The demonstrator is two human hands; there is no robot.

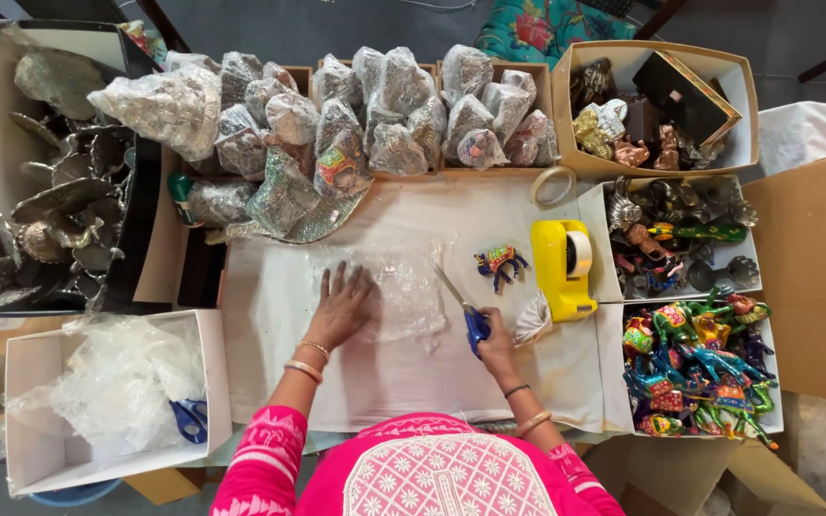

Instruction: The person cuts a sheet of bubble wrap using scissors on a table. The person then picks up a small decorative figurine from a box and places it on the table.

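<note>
Nearest, at the bottom edge: pink embroidered sleeves (270,459) and bangled wrists. Just ahead, left hand (341,308) laid flat, fingers (338,279) spread wide and released, pressing down on a sheet of clear bubble wrap (403,291) on the white-covered tabletop (270,287). Alongside, right hand (495,344) clenched around the blue handles of a pair of scissors (461,308), blades pointing up and left, tips at the right edge of the wrap. Near left, a white box (26,382) stuffed with more clear plastic, plus a second blue-handled pair of scissors (188,418). Just right of the right hand, a yellow tape dispenser (562,268); between it and the wrap, a small painted camel figurine (500,262) standing alone. Farther right, trays of brightly painted animal figurines (695,358). Farthest back, a row of wrapped bundles (375,115) in cardboard boxes, and far left a box of silvery metal pieces (59,201).
</note>
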